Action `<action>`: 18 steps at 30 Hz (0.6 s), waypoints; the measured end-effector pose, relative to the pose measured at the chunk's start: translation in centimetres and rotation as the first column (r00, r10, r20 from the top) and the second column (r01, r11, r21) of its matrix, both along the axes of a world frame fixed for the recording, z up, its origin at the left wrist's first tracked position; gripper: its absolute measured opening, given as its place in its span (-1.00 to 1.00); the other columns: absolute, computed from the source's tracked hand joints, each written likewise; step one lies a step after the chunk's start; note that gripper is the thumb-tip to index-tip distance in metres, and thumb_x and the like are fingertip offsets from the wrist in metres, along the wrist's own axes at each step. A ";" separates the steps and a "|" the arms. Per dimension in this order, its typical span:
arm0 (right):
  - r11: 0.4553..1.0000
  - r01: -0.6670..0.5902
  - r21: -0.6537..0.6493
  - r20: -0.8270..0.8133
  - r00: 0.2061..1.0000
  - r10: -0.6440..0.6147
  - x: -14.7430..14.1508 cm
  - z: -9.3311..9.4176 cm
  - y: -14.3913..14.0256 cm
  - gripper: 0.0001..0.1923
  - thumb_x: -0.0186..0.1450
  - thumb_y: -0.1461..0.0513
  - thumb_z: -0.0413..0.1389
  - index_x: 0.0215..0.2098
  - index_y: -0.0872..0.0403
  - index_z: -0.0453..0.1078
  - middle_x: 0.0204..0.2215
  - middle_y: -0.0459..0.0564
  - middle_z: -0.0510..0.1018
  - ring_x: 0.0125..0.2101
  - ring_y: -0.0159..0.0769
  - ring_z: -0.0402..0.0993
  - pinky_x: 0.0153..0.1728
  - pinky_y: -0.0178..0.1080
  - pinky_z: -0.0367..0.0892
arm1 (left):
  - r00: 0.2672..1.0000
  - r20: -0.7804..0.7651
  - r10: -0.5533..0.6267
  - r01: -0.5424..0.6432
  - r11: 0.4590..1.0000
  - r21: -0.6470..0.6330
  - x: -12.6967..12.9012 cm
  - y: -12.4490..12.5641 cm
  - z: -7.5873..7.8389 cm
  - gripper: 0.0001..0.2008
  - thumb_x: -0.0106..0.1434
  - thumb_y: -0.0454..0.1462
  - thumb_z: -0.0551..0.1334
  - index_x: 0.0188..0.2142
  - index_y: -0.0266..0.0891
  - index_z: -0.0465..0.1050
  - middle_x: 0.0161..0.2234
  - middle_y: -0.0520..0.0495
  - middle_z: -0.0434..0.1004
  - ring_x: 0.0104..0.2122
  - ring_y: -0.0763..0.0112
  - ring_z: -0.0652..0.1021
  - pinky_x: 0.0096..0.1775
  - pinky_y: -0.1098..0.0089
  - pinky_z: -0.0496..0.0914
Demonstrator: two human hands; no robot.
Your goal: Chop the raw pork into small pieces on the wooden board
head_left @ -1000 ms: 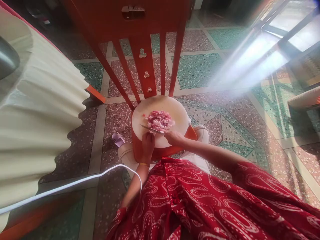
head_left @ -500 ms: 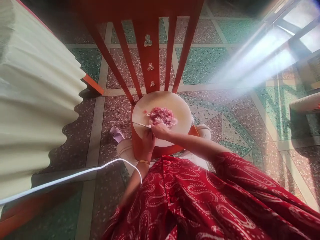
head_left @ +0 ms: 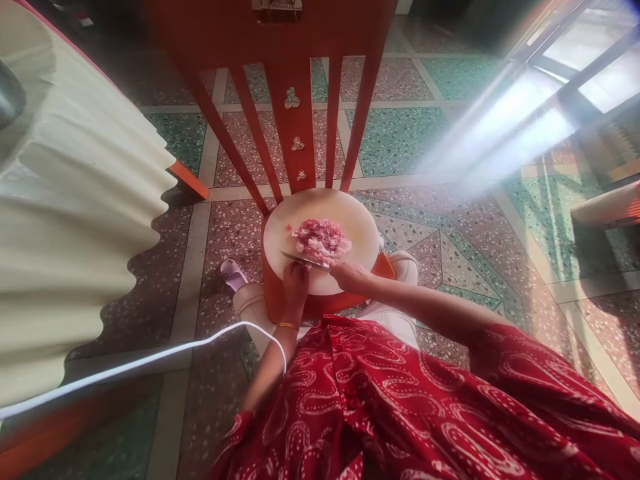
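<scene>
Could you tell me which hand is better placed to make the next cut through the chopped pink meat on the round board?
Right hand: it grips the knife beside the chopped pink meat; left hand rests near the blade.

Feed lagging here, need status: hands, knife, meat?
Right hand grips knife, blade at meat pile edge. Left hand rests on cutting board rim beside blade. Nothing in the way.

Knife (head_left: 305, 261) and right hand (head_left: 350, 275) back rightward

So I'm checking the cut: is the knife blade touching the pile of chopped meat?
Touching. The head view shows the knife lying along the near edge of the meat pile with no board showing between them; the right hand grips its handle.
</scene>
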State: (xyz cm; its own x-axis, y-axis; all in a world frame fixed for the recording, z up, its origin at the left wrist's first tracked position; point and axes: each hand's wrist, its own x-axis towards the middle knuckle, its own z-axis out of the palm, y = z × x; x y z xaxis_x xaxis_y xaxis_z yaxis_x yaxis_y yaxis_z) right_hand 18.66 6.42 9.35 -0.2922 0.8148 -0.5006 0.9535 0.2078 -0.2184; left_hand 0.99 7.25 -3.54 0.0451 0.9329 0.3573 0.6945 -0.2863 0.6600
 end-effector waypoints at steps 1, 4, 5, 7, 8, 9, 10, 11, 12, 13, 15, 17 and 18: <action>1.000 -0.006 0.008 -0.023 1.000 0.006 -0.3 -0.1 0.0 -0.50 0.31 0.36 -0.06 0.22 0.14 0.12 -0.10 0.21 0.51 -0.15 -0.19 0.49 -0.18 -0.27 0.35 | 1.000 -0.003 -0.005 0.005 1.000 -0.002 -0.1 0.0 -0.1 -0.90 0.24 -0.30 0.13 -0.37 -0.20 0.40 -0.31 -0.11 0.45 -0.23 0.28 0.45 -0.13 0.24 0.39; 1.000 -0.027 0.004 -0.041 0.999 0.027 -1.5 -0.8 0.9 -0.51 0.30 0.37 -0.05 0.21 0.16 0.15 -0.14 0.21 0.53 -0.14 -0.18 0.49 -0.16 -0.25 0.35 | 1.000 -0.012 -0.028 0.028 1.000 0.000 -0.3 0.1 -0.5 -0.88 0.25 -0.29 0.11 -0.33 -0.20 0.42 -0.30 -0.13 0.47 -0.22 0.26 0.46 -0.12 0.22 0.40; 0.999 -0.036 0.000 -0.040 0.999 0.036 -2.2 -1.1 1.5 -0.54 0.31 0.37 -0.06 0.18 0.17 0.19 -0.15 0.22 0.53 -0.14 -0.17 0.49 -0.15 -0.24 0.35 | 0.999 -0.015 -0.034 0.034 0.999 -0.001 -0.3 0.1 -0.6 -0.88 0.26 -0.28 0.11 -0.31 -0.21 0.42 -0.28 -0.14 0.47 -0.21 0.26 0.46 -0.12 0.22 0.39; 0.999 -0.050 -0.011 -0.030 0.998 0.050 -4.0 -1.7 3.0 -0.62 0.33 0.35 -0.09 0.09 0.20 0.27 -0.17 0.24 0.54 -0.16 -0.15 0.50 -0.16 -0.21 0.35 | 0.999 -0.026 -0.042 0.042 0.999 -0.006 -0.4 0.1 -0.8 -0.87 0.26 -0.28 0.11 -0.28 -0.22 0.42 -0.27 -0.15 0.48 -0.20 0.24 0.46 -0.10 0.20 0.39; 0.998 -0.054 -0.019 -0.021 0.998 0.054 -4.9 -1.9 3.6 -0.65 0.34 0.35 -0.11 0.05 0.22 0.30 -0.19 0.25 0.54 -0.17 -0.14 0.51 -0.17 -0.19 0.36 | 0.998 -0.036 -0.045 0.045 0.999 -0.009 -0.5 0.2 -0.9 -0.87 0.26 -0.29 0.11 -0.28 -0.22 0.42 -0.27 -0.15 0.48 -0.20 0.24 0.46 -0.10 0.20 0.39; 0.998 -0.057 -0.022 -0.014 0.998 0.057 -5.7 -2.1 4.1 -0.67 0.34 0.35 -0.12 0.02 0.23 0.32 -0.20 0.25 0.55 -0.18 -0.14 0.51 -0.17 -0.18 0.37 | 0.998 -0.047 -0.043 0.043 0.999 -0.011 -0.5 0.2 -1.1 -0.87 0.26 -0.30 0.10 -0.27 -0.22 0.42 -0.27 -0.15 0.49 -0.20 0.23 0.46 -0.09 0.19 0.39; 0.998 -0.058 -0.021 -0.010 0.998 0.058 -6.2 -2.2 4.5 -0.68 0.34 0.35 -0.13 0.00 0.24 0.32 -0.20 0.25 0.55 -0.18 -0.14 0.51 -0.18 -0.17 0.37 | 0.998 -0.058 -0.038 0.038 0.999 -0.011 -0.5 0.3 -1.2 -0.87 0.26 -0.30 0.10 -0.27 -0.22 0.42 -0.27 -0.15 0.49 -0.20 0.23 0.46 -0.09 0.19 0.39; 0.998 -0.061 -0.016 -0.013 0.998 0.061 -6.4 -2.2 4.5 -0.68 0.34 0.36 -0.14 -0.01 0.24 0.33 -0.19 0.26 0.54 -0.18 -0.14 0.51 -0.17 -0.17 0.37 | 0.997 -0.067 -0.035 0.035 0.999 -0.009 -0.5 0.3 -1.3 -0.87 0.26 -0.31 0.09 -0.28 -0.22 0.42 -0.28 -0.15 0.48 -0.20 0.22 0.46 -0.10 0.19 0.39; 0.998 -0.065 -0.008 -0.019 0.998 0.065 -6.2 -2.1 4.4 -0.68 0.33 0.36 -0.13 -0.01 0.24 0.33 -0.18 0.26 0.54 -0.16 -0.14 0.50 -0.15 -0.17 0.36 | 0.997 -0.072 -0.034 0.033 0.999 -0.006 -0.5 0.3 -1.4 -0.86 0.27 -0.31 0.08 -0.29 -0.23 0.41 -0.30 -0.15 0.48 -0.21 0.22 0.46 -0.11 0.19 0.39; 0.998 -0.068 0.003 -0.025 0.997 0.068 -5.6 -2.0 4.0 -0.67 0.33 0.36 -0.13 0.00 0.23 0.33 -0.16 0.26 0.53 -0.14 -0.14 0.49 -0.14 -0.17 0.35 | 0.997 -0.070 -0.033 0.033 0.999 0.001 -0.5 0.3 -1.4 -0.85 0.28 -0.30 0.07 -0.31 -0.23 0.41 -0.31 -0.14 0.47 -0.22 0.22 0.45 -0.12 0.19 0.39; 0.998 -0.061 0.024 -0.031 0.998 0.062 -3.7 -1.8 2.9 -0.64 0.32 0.37 -0.11 0.05 0.20 0.30 -0.12 0.25 0.51 -0.10 -0.15 0.47 -0.12 -0.20 0.34 | 0.998 -0.052 -0.036 0.037 0.999 0.018 -0.5 0.2 -1.2 -0.81 0.31 -0.27 0.04 -0.31 -0.24 0.41 -0.31 -0.14 0.46 -0.23 0.23 0.45 -0.12 0.21 0.38; 0.999 -0.023 0.041 -0.016 1.000 0.023 -1.6 -1.6 1.7 -0.62 0.32 0.36 -0.09 0.10 0.17 0.26 -0.11 0.23 0.50 -0.10 -0.16 0.46 -0.15 -0.24 0.35 | 0.999 -0.031 -0.037 0.038 0.998 0.042 -0.6 -0.1 -0.8 -0.78 0.32 -0.24 0.04 -0.28 -0.26 0.42 -0.26 -0.16 0.46 -0.20 0.24 0.45 -0.10 0.21 0.38; 0.999 0.002 0.044 -0.002 1.000 -0.002 -0.7 -1.5 1.3 -0.61 0.33 0.35 -0.09 0.11 0.16 0.25 -0.12 0.22 0.51 -0.11 -0.16 0.47 -0.18 -0.25 0.35 | 0.999 -0.022 -0.033 0.034 0.998 0.049 -0.7 -0.2 -0.6 -0.78 0.32 -0.22 0.05 -0.25 -0.26 0.43 -0.23 -0.17 0.45 -0.18 0.25 0.45 -0.08 0.21 0.38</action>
State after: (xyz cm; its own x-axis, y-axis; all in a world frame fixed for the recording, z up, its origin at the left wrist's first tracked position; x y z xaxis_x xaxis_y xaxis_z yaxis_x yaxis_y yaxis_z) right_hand 17.94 7.69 7.90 -0.2919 0.8365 -0.4637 0.9534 0.2157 -0.2110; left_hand 0.30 7.03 -4.10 0.0841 0.9120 0.4016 0.6975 -0.3417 0.6299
